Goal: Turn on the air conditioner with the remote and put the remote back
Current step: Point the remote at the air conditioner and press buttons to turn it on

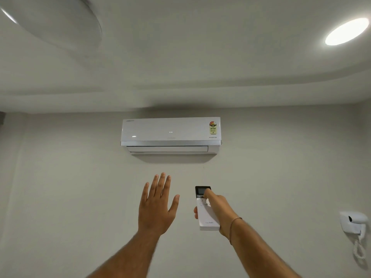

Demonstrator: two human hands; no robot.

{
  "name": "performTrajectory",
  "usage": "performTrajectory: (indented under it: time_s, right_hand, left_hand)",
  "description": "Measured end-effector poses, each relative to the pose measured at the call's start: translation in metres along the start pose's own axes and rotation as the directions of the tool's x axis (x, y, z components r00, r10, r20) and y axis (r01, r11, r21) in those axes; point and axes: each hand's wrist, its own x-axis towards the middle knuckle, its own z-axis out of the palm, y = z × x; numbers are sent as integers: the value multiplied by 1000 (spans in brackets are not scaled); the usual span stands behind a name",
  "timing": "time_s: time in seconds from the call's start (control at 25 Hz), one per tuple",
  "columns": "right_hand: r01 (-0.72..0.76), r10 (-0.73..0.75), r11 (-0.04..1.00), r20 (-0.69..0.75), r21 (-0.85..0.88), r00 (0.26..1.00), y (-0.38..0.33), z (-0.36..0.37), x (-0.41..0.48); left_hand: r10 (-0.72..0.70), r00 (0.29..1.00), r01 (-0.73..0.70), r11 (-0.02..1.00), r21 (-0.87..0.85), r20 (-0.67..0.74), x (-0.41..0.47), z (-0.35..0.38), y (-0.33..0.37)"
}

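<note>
Landmark for all positions: air conditioner [170, 135], white wall-mounted split unit, high on the wall just under the ceiling step; label sticker at its right end, louvre flap along its lower edge appears closed or nearly so

1. Ceiling fan [60, 23] — far up and left of the air conditioner, blades blurred into a pale disc; cut off by the top and left edges of the view

2. Wall [70, 187] — bare grey surface left of and below the air conditioner; wide open room on this side out to the left edge

3. Left hand [156, 207] — below the air conditioner, slightly left of its centre; raised with its back to the camera, fingers spread and pointing up, holding nothing; fingertips well short of the unit's lower edge; forearm runs down to the bottom edge

4. Remote [206, 209] — below the right half of the air conditioner, well apart from it; white body, dark screen end aimed up at the unit; clear gap to the left hand

5. Right hand [218, 209] — wrapped around the remote from its right side, thumb pressed on the buttons just under the screen, fingertips showing at its left edge; thin band at the wrist

6. Ceiling light [347, 31] — far up and right of the air conditioner, lit oval

7. Wall-mounted hair dryer [353, 223] — far right of and below the air conditioner, coiled cord hanging; plain wall between it and the right forearm
</note>
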Motion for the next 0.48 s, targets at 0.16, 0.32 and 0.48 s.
performTrajectory:
  time_s: [0.16,0.32,0.48]
  right_hand:
    - [12,-12,1000,-1,-16,1000,-1,-2,-1]
    - [36,-36,999,3,-30,999,1,-3,-2]
    - [61,-61,998,6,-24,998,1,-3,-5]
  left_hand:
    - [3,1000,-3,1000,6,4,-2,-3,0]
    - [-19,1000,19,1000,-10,-1,-5,-3,0]
    - [-9,1000,9,1000,-6,-5,-7,-6,1]
